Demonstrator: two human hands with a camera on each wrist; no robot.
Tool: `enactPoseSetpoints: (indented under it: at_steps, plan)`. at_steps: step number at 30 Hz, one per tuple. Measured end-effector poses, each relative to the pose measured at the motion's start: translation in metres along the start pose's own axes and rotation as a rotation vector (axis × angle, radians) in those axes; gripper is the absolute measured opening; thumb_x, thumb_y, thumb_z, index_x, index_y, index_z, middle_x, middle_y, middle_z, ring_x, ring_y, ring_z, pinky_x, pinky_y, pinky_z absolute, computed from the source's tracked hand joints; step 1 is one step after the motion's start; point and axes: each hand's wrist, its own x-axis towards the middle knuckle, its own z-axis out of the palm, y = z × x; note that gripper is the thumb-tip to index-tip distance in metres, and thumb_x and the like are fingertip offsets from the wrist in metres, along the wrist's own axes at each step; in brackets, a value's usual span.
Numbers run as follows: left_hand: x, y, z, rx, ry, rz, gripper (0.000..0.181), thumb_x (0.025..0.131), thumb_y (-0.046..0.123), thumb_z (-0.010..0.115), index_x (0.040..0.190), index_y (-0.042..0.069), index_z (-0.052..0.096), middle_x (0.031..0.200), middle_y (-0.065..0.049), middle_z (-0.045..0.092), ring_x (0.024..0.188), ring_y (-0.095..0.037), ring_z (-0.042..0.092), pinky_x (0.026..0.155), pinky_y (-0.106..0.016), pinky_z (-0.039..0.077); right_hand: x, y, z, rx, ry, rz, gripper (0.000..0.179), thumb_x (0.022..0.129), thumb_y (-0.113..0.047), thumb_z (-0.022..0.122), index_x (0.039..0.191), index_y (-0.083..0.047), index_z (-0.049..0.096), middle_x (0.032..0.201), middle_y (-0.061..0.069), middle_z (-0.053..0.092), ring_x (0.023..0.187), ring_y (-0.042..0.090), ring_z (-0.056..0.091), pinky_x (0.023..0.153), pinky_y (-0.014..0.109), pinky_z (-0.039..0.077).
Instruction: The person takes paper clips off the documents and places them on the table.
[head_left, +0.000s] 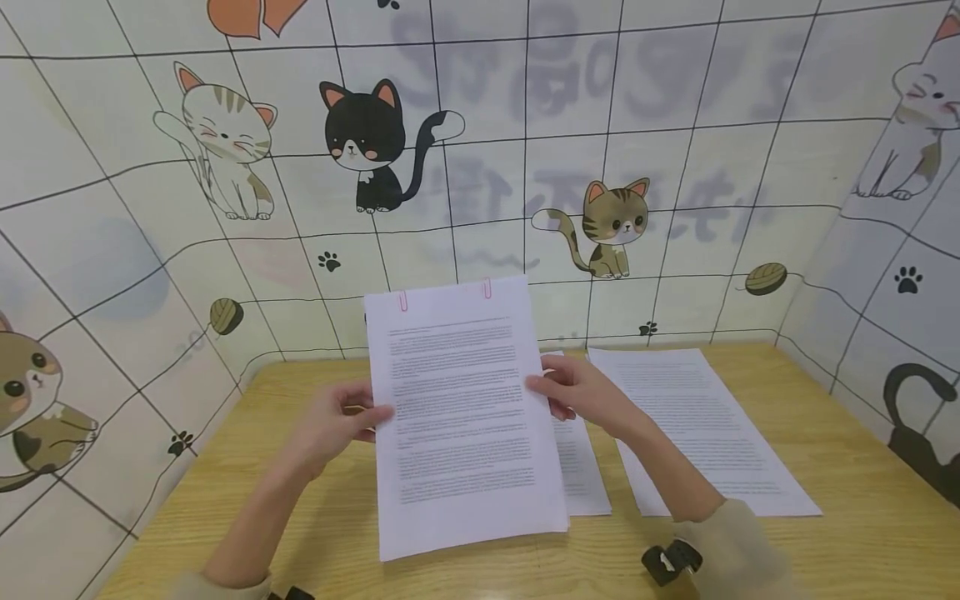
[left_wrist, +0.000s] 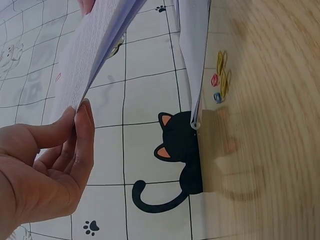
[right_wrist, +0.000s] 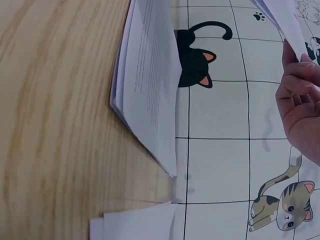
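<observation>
A sheaf of printed paper [head_left: 461,417] is held up and tilted above the table, with two pink paper clips [head_left: 487,289] along its top edge. My left hand [head_left: 333,425] pinches its left edge between thumb and fingers. On the opposite edge, a little higher, my right hand [head_left: 585,392] pinches it the same way, thumb on the printed front. The left wrist view shows the left hand [left_wrist: 55,160] gripping the edge of several layered sheets. In the right wrist view, the right hand [right_wrist: 300,95] holds the sheaf's corner area.
Behind the sheaf lies a partly hidden printed stack [head_left: 585,475]. Another printed stack [head_left: 705,433] lies to its right on the wooden table [head_left: 847,433]. Small yellow, pink and blue clip-like pieces [left_wrist: 223,75] lie on the wood. A cat-patterned wall [head_left: 487,167] closes off the back and sides.
</observation>
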Motion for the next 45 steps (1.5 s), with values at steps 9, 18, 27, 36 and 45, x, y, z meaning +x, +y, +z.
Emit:
enactPoseSetpoints:
  at_steps: [9, 18, 27, 36, 45]
  plan:
    - [0.009, 0.002, 0.026, -0.027, -0.017, 0.009, 0.016, 0.090, -0.004, 0.070, 0.107, -0.006, 0.069, 0.088, -0.013, 0.068, 0.081, -0.025, 0.069, 0.071, -0.038, 0.060, -0.018, 0.006, -0.025, -0.076, -0.042, -0.031, 0.027, 0.101, -0.018, 0.064, 0.125, -0.006, 0.064, 0.083, 0.011, 0.065, 0.055, 0.018, 0.045, 0.051, 0.024, 0.036]
    - [0.015, 0.005, 0.050, -0.035, -0.056, 0.048, 0.020, 0.090, -0.003, 0.071, 0.110, -0.007, 0.069, 0.091, -0.014, 0.068, 0.080, -0.023, 0.070, 0.071, -0.039, 0.060, -0.034, 0.012, -0.044, -0.091, 0.001, -0.011, 0.031, 0.100, -0.020, 0.066, 0.128, -0.009, 0.065, 0.090, 0.010, 0.070, 0.053, 0.014, 0.042, 0.049, 0.024, 0.032]
    - [0.022, 0.004, 0.065, -0.025, -0.069, 0.063, 0.017, 0.089, -0.004, 0.072, 0.106, -0.005, 0.071, 0.091, -0.012, 0.069, 0.078, -0.024, 0.070, 0.070, -0.039, 0.061, -0.043, 0.016, -0.054, -0.131, 0.033, 0.010, 0.026, 0.099, -0.018, 0.066, 0.122, -0.004, 0.066, 0.082, 0.011, 0.067, 0.052, 0.016, 0.045, 0.048, 0.024, 0.034]
    - [0.025, 0.005, 0.070, 0.066, -0.066, 0.122, 0.016, 0.091, 0.000, 0.071, 0.107, -0.002, 0.070, 0.093, -0.009, 0.071, 0.081, -0.021, 0.068, 0.075, -0.036, 0.058, -0.044, 0.019, -0.055, -0.148, 0.042, -0.011, 0.025, 0.099, -0.013, 0.066, 0.120, 0.001, 0.066, 0.086, 0.011, 0.071, 0.051, 0.019, 0.050, 0.048, 0.024, 0.040]
    - [0.029, 0.019, 0.068, 0.113, 0.109, 0.207, 0.016, 0.093, 0.007, 0.072, 0.108, 0.003, 0.071, 0.095, -0.006, 0.072, 0.086, -0.021, 0.068, 0.080, -0.034, 0.054, -0.046, 0.022, -0.055, -0.194, 0.062, -0.005, 0.023, 0.098, -0.014, 0.067, 0.116, 0.000, 0.067, 0.079, 0.008, 0.068, 0.050, 0.016, 0.048, 0.048, 0.023, 0.036]
